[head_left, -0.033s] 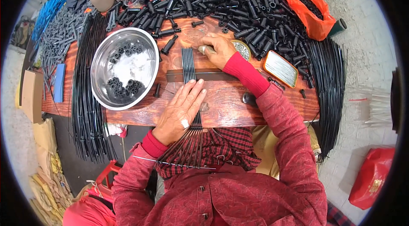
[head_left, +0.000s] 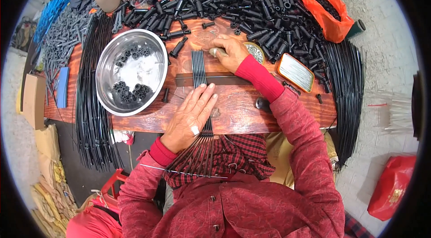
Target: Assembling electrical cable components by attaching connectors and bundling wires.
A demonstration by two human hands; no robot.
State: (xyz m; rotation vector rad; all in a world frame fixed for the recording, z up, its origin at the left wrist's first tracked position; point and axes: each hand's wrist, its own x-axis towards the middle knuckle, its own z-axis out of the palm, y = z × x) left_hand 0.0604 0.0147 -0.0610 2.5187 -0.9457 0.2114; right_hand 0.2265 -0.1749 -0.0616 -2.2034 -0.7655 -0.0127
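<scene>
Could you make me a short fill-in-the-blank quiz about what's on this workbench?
1. The left hand presses flat on a row of thin black ____.
2. The steel bowl holding small black pieces sits to the person's ____.
3. The bag at the table's far right corner is ____ in colour.
4. The table top is made of ____.

Missing words: rods; left; orange; wood

You get bright, even daylight with only soft shadows, a sharp centre, white glare inside the steel bowl point(head_left: 132, 71) left of centre, and heavy fisheye bending that curves the worktop point(head_left: 238, 112) edges before a black ring closes off the frame's corners.
</scene>
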